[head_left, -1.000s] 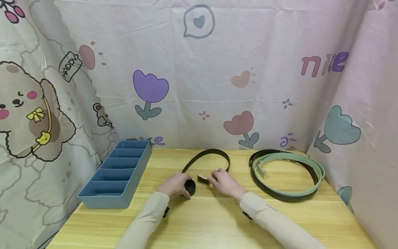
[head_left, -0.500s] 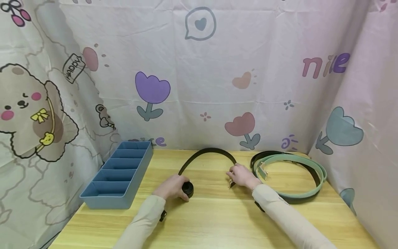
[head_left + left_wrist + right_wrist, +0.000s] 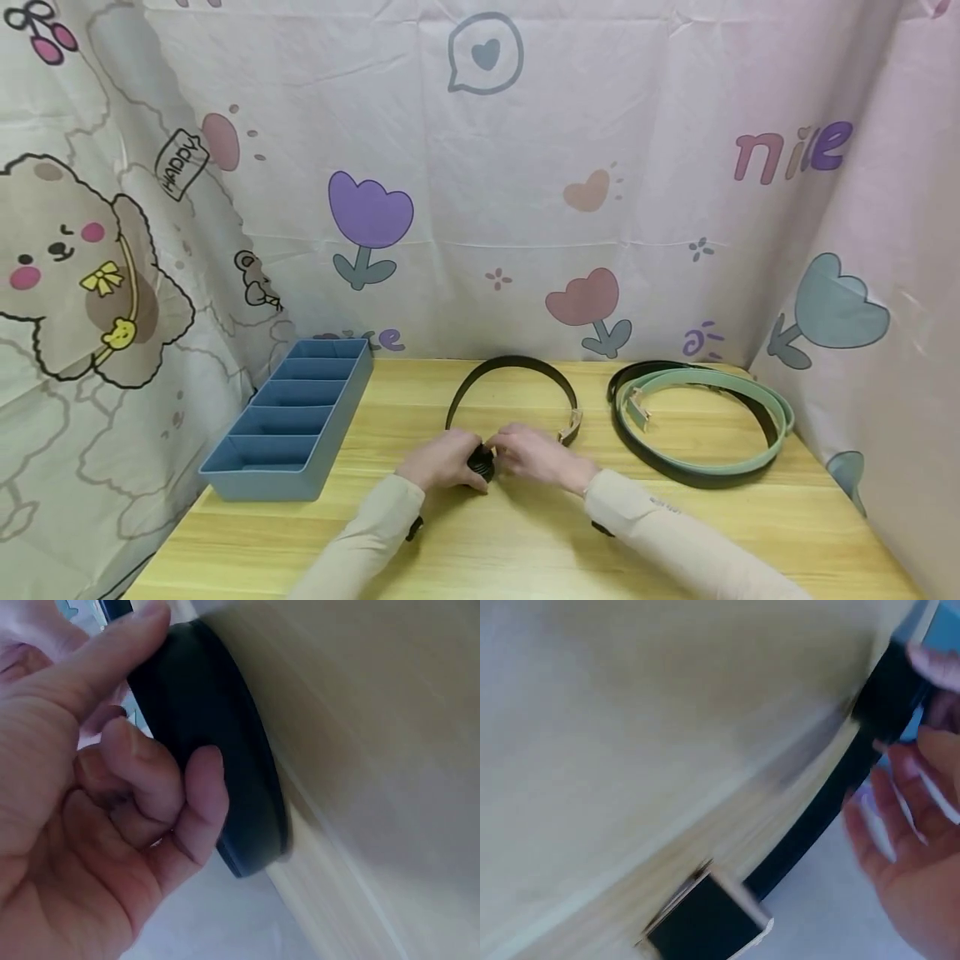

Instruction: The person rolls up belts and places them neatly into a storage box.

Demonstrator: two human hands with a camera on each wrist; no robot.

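A black belt (image 3: 517,361) stands on edge on the table, one part rolled into a tight coil (image 3: 481,463) and the rest arcing behind it. My left hand (image 3: 447,462) holds the coil from the left, its fingers and thumb around it. In the left wrist view, curled fingers (image 3: 204,784) lie against the coil's flat side. My right hand (image 3: 536,454) is at the coil's right side with bent fingers; whether they pinch it is hidden. The belt's metal buckle (image 3: 576,419) stands behind the right hand, and shows large in the right wrist view.
A blue divided tray (image 3: 303,433) stands at the left. At the right lie a loosely looped light green belt (image 3: 776,408) and a dark belt (image 3: 675,473) around it. A printed cloth (image 3: 465,167) hangs behind the wooden table (image 3: 480,558).
My right hand has gone from near the buckle, first to the right with it, then back left to the coil. The buckle end now stands at the right. The left hand keeps the coil, shifted slightly right.
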